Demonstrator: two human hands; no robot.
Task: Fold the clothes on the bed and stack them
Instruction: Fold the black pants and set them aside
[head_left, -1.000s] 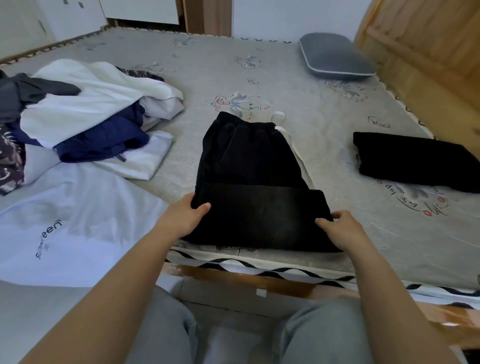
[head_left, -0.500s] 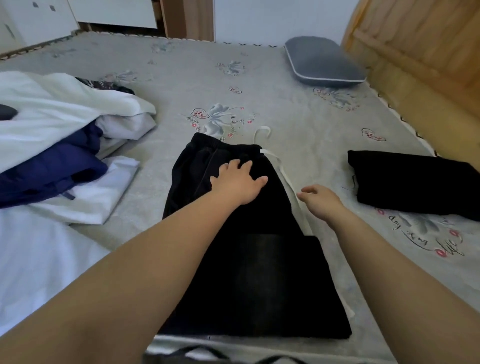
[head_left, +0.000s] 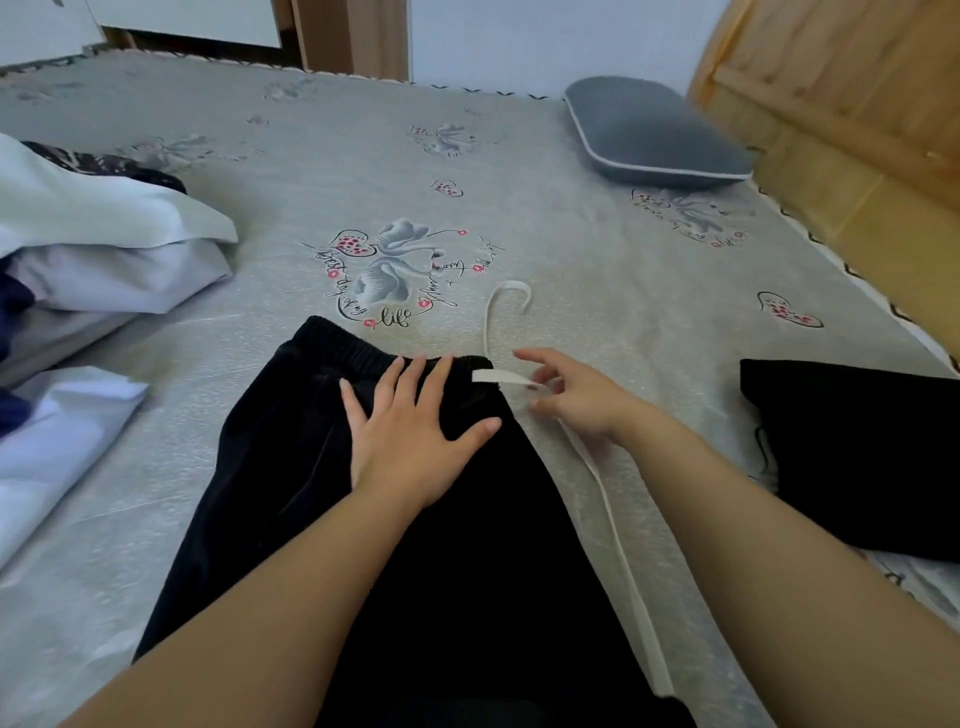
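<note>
Black trousers (head_left: 415, 545) lie lengthwise on the bed in front of me, elastic waistband at the far end. My left hand (head_left: 410, 431) presses flat on them just below the waistband, fingers spread. A white drawstring (head_left: 613, 530) comes out at the waistband's right corner, loops on the mattress beyond it and trails down the trousers' right side. My right hand (head_left: 566, 395) is at that corner, thumb and fingers pinching the drawstring. A folded black garment (head_left: 852, 447) lies to the right.
A heap of white, grey and navy clothes (head_left: 88, 260) fills the bed's left side, with a white garment (head_left: 47, 441) nearer me. A grey pillow (head_left: 649, 135) lies at the far right by the wooden headboard (head_left: 841, 119). Patterned grey mattress (head_left: 363, 171) stretches beyond.
Both hands left the near folded edge of the trousers and moved up to the waistband. The left hand settled flat on the fabric; the right reached the drawstring. My view leaned forward.
</note>
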